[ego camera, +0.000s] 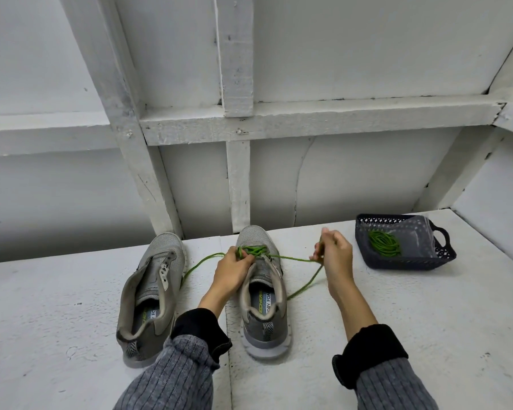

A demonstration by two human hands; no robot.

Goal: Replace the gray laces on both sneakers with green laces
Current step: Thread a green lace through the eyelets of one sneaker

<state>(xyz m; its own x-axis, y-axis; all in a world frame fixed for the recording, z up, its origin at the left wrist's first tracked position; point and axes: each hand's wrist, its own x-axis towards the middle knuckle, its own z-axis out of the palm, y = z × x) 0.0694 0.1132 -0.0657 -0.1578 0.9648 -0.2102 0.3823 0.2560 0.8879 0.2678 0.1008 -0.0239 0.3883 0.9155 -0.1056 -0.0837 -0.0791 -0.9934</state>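
Two grey sneakers stand side by side on the white table, toes pointing away from me. The left sneaker [151, 291] has bare eyelets and no lace. The right sneaker [262, 294] carries a green lace [256, 250] crossed through its front eyelets. My left hand [233, 269] rests on the right sneaker's tongue and pinches the lace at the eyelets. My right hand [333, 254], to the right of that shoe, grips the lace's right end, which runs taut from the shoe. The lace's left end trails between the two sneakers.
A dark plastic basket [376, 263] with handles sits at the right rear of the table and holds a coiled second green lace [384, 242]. A white framed wall rises right behind the table's far edge.
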